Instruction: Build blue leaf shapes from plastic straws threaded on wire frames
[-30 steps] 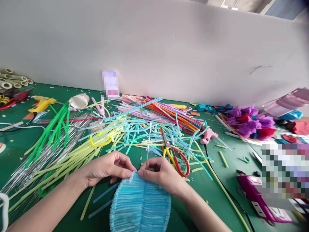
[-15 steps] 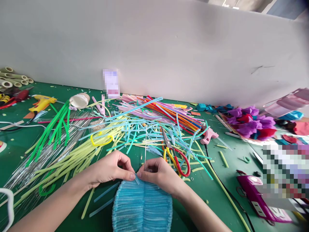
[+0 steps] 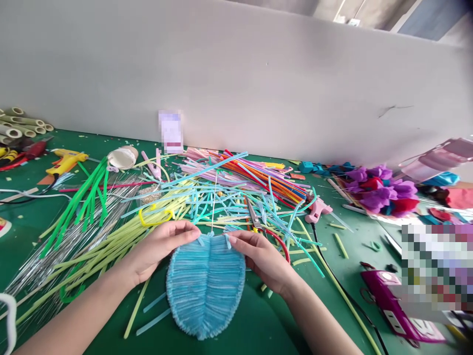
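A blue leaf shape made of pipe cleaners (image 3: 206, 291) hangs between my hands over the green table, its rounded tip toward me. From its top edge a thin wire stem (image 3: 213, 204) points away from me. My left hand (image 3: 166, 246) pinches the upper left corner, where a short blue end sticks out. With thumb and fingers, my right hand (image 3: 254, 254) grips the upper right corner by a similar short end. Just beyond the right hand lie scissors (image 3: 275, 239) with red and yellow handles, partly hidden by that hand.
Loose pipe cleaners (image 3: 173, 190) in many colours cover the middle of the table (image 3: 291, 315). A yellow glue gun (image 3: 66, 161) lies at left, a pink glue gun (image 3: 317, 209) at right. A magenta power strip (image 3: 399, 305) and purple-red flowers (image 3: 384, 190) are farther right.
The hands have moved apart from the leaf's top centre to its two upper corners. The leaf has risen away from me, so its rounded tip now shows.
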Demonstrator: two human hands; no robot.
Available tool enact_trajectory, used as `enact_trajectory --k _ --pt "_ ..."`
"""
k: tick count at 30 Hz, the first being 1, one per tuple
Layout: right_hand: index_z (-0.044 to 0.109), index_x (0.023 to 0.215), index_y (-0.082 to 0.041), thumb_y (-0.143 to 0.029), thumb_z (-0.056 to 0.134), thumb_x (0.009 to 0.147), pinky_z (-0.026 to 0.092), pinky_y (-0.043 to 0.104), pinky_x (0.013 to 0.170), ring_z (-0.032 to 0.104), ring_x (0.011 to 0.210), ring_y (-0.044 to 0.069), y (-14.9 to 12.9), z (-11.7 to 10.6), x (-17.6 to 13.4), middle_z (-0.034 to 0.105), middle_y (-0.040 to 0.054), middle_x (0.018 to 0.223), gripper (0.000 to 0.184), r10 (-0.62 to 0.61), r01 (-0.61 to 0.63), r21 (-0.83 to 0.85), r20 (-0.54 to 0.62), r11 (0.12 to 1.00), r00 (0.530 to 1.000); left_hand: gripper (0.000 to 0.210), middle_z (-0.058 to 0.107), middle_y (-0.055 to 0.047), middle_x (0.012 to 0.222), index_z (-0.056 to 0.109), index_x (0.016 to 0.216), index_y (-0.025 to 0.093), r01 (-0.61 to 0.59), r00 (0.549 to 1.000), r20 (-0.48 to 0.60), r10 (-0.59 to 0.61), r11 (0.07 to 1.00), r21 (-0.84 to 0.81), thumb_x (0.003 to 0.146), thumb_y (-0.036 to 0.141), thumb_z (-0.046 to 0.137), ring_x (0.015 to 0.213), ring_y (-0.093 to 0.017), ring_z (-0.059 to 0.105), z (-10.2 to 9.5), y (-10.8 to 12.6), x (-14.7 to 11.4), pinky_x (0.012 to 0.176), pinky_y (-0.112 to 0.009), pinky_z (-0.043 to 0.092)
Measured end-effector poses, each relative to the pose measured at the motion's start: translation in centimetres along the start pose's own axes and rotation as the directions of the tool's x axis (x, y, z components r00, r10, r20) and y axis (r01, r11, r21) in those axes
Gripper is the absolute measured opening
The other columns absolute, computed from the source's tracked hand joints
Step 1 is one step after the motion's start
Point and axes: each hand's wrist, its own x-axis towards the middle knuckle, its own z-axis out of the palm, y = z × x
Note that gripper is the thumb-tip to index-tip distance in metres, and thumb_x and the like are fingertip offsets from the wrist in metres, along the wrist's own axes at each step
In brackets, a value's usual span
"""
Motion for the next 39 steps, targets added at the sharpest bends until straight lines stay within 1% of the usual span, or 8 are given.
enact_trajectory --k 4,8,12,17,23,27,34,39 --pt "0.077 0.096 -0.018 -0.051 0.085 0.069 0.044 0.022 0.064 0.061 0.07 0.012 0.5 0.8 0.4 0.072 0.0011 0.083 0.043 -0.077 0.078 0.006 -0.079 0.997 0.994 0.037 0.074 -0.004 0.092 0.072 0.099 0.02 0.006 1.0 -0.029 -0.009 0.997 -0.082 0.075 0.047 0.08 0.087 -0.021 0.067 1.6 -0.6 -0.2 0.078 -0.029 0.05" --pt "0.076 0.1 -0.02 -0.053 0.084 0.07 0.046 0.025 0.068 0.065 0.077 0.016 0.8 1.0 0.5 0.074 0.0025 0.086 0.045 -0.104 0.107 0.028 -0.089 0.994 0.991 0.036 0.071 -0.002 0.077 0.07 0.088 0.019 -0.046 0.986 -0.168 0.019 0.987 -0.157 0.07 0.046 0.084 0.071 -0.02 0.066 2.9 -1.3 -0.3 0.067 -0.029 0.051" --pt "0.074 0.093 -0.02 -0.05 0.085 0.07 0.045 0.024 0.067 0.063 0.075 0.015 0.9 1.2 0.5 0.073 0.0015 0.085 0.039 -0.14 0.144 0.033 -0.097 0.989 0.985 0.036 0.069 -0.001 0.071 0.069 0.081 0.018 -0.113 0.966 -0.247 0.078 0.985 -0.13 0.066 0.045 0.086 0.067 -0.018 0.063 3.1 -1.4 -0.2 0.064 -0.028 0.049" --pt "0.075 0.096 -0.02 -0.045 0.084 0.073 0.045 0.024 0.069 0.061 0.077 0.015 0.7 1.7 0.3 0.072 0.0013 0.09 0.035 -0.222 0.227 0.02 -0.124 0.974 0.967 0.035 0.069 -0.001 0.072 0.071 0.083 0.018 -0.118 0.972 -0.218 0.092 0.987 -0.11 0.067 0.045 0.086 0.067 -0.017 0.061 2.9 -1.2 -0.2 0.064 -0.027 0.049" --pt "0.076 0.088 -0.018 -0.052 0.08 0.074 0.044 0.025 0.065 0.06 0.071 0.015 0.3 1.9 0.3 0.071 0.0022 0.079 0.037 -0.194 0.197 0.011 -0.143 0.98 0.971 0.036 0.071 -0.004 0.077 0.072 0.084 0.018 -0.13 0.972 -0.205 0.118 0.99 -0.05 0.069 0.047 0.084 0.073 -0.02 0.064 3.0 -1.2 -0.3 0.067 -0.029 0.05" --pt "0.075 0.081 -0.017 -0.053 0.082 0.07 0.04 0.024 0.061 0.056 0.067 0.014 0.3 1.7 0.5 0.068 0.0014 0.075 0.039 -0.211 0.19 -0.121 -0.191 0.974 0.959 0.035 0.07 -0.003 0.075 0.072 0.082 0.018 -0.159 0.96 -0.226 0.163 0.987 0.035 0.071 0.05 0.082 0.069 -0.02 0.063 3.2 -1.3 -0.3 0.066 -0.029 0.049" --pt "0.072 0.081 -0.015 -0.058 0.076 0.075 0.037 0.025 0.058 0.053 0.064 0.013 0.9 1.6 0.8 0.063 0.0008 0.069 0.043 -0.292 0.23 -0.283 -0.2 0.931 0.935 0.035 0.068 -0.002 0.073 0.071 0.081 0.018 -0.166 0.957 -0.232 0.176 0.984 0.063 0.072 0.05 0.081 0.069 -0.019 0.061 3.1 -1.4 -0.4 0.065 -0.028 0.047" --pt "0.068 0.075 -0.015 -0.058 0.072 0.077 0.035 0.026 0.054 0.049 0.06 0.014 0.9 2.1 0.9 0.06 0.0017 0.065 0.043 -0.372 0.248 -0.422 -0.243 0.872 0.896 0.034 0.07 -0.002 0.078 0.071 0.082 0.019 -0.16 0.956 -0.236 0.176 0.983 0.084 0.072 0.05 0.081 0.069 -0.018 0.061 3.1 -1.6 -0.3 0.066 -0.028 0.047"
